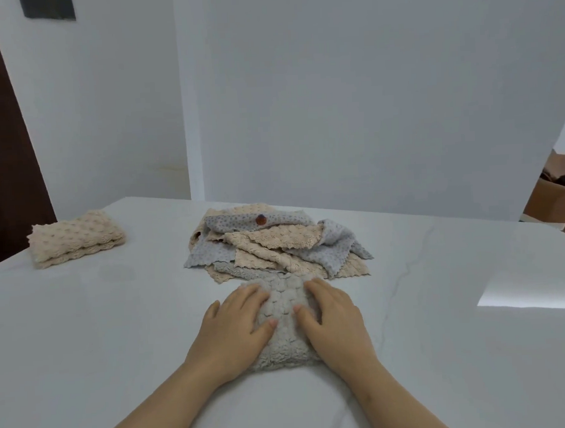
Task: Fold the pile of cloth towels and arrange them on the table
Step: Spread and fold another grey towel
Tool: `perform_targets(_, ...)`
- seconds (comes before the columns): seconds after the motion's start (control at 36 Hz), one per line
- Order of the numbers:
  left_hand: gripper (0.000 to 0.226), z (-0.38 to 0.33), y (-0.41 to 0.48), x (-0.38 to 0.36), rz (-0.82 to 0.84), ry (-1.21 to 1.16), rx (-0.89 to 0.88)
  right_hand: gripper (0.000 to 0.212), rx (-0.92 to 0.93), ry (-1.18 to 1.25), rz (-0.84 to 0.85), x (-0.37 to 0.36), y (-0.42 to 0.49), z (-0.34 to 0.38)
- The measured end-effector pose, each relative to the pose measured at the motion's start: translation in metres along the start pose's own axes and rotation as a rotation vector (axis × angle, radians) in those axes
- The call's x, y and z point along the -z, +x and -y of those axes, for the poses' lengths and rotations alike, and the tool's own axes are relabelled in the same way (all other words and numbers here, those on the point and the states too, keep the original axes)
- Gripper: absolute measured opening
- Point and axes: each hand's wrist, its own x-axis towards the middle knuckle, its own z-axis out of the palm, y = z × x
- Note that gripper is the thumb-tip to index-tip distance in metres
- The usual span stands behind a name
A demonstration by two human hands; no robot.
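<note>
Left hand (pixel 235 327) and right hand (pixel 333 319) press flat, fingers straight, on the grey towel (pixel 285 344), which runs lengthwise away; the folded beige towel (pixel 76 237) lies well left, nearer the left hand.

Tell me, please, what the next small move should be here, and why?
Probably carry the grey towel over beside the folded beige towel, far left: left hand and right hand press it flat, apparently fully folded, and the pile behind awaits.
</note>
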Motion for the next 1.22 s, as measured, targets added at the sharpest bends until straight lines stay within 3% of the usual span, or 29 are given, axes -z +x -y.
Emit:
perform_targets(0.06, 0.083, 0.000, -0.003, 0.002, -0.143, -0.064, 0.057, 0.065, -0.105, 0.006, -0.077, 0.004, -0.005, 0.000)
perform_targets(0.17, 0.075, -0.004, -0.011, 0.004, -0.228, 0.013, 0.321, 0.053, -0.278, -0.088, -0.073, 0.011, -0.018, 0.002)
perform_targets(0.25, 0.066, -0.008, -0.017, 0.002, -0.213, 0.047, 0.346, 0.050, -0.285, -0.133, -0.020, 0.014, -0.027, 0.001)
perform_targets(0.39, 0.045, -0.012, -0.023, 0.003, -0.200, -0.005, 0.308, 0.033, -0.222, -0.013, -0.031, 0.020, -0.037, -0.003)
perform_targets(0.53, 0.025, -0.017, -0.030, 0.005, -0.242, -0.456, 0.284, 0.025, -0.168, 0.361, -0.078, 0.020, -0.043, -0.010)
perform_targets(0.67, 0.022, -0.021, -0.022, 0.002, -0.271, -0.924, 0.254, 0.015, -0.155, 0.626, -0.136, 0.021, -0.033, -0.010)
perform_targets(0.75, 0.032, -0.024, -0.010, 0.006, -0.301, -1.060, 0.214, 0.015, -0.116, 0.687, -0.172, 0.023, -0.017, -0.007)
perform_targets(0.92, 0.054, -0.031, 0.030, 0.026, -0.380, -1.049, 0.158, 0.009, -0.093, 0.762, -0.194, 0.035, 0.030, 0.001)
perform_targets(1.08, 0.025, -0.050, 0.077, 0.059, -0.227, -0.941, 0.174, 0.015, -0.250, 0.806, -0.124, 0.069, 0.071, 0.009)
perform_targets(1.22, 0.017, -0.073, 0.106, 0.079, -0.075, -0.950, 0.251, 0.024, -0.455, 0.856, -0.035, 0.100, 0.087, 0.005)
